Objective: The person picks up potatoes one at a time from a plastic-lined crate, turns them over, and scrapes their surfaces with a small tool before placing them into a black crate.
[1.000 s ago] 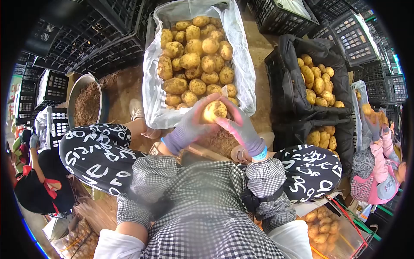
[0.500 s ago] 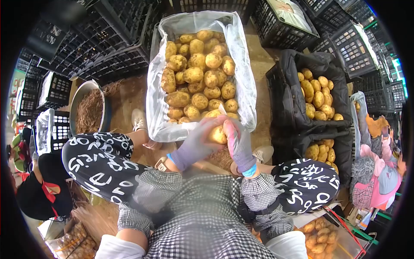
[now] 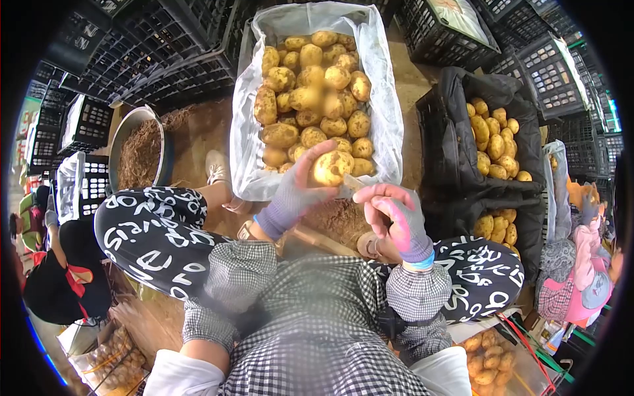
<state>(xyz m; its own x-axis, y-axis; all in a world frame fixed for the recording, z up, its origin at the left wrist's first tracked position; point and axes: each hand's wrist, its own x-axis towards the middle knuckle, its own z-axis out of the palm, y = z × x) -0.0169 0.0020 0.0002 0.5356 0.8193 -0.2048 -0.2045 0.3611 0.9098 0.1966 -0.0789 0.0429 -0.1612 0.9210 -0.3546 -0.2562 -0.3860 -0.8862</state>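
My left hand point(image 3: 298, 191), in a grey glove with pinkish fingers, grips a potato point(image 3: 333, 167) over the near end of the crate. The potato has pale yellow skin with brown patches. My right hand point(image 3: 398, 218), gloved the same way, pinches a small, thin, pale tool point(image 3: 352, 181) like a short blade. Its tip is at the potato's right side; whether it touches cannot be made out. Beyond my hands, a crate lined with white cloth point(image 3: 389, 119) holds several brown-stained potatoes point(image 3: 280, 135).
To the right stand black-lined crates point(image 3: 456, 99) of cleaner-looking potatoes point(image 3: 496, 142). A round tub point(image 3: 163, 148) of brown scraps sits at left. Stacked black crates point(image 3: 191, 53) rise behind it. Other people sit at the far left point(image 3: 66, 277) and far right point(image 3: 574, 264).
My hands have moved apart. The left now holds the potato up with its face visible, and the right has drawn off to the right with the thin tool. The view has shifted slightly.
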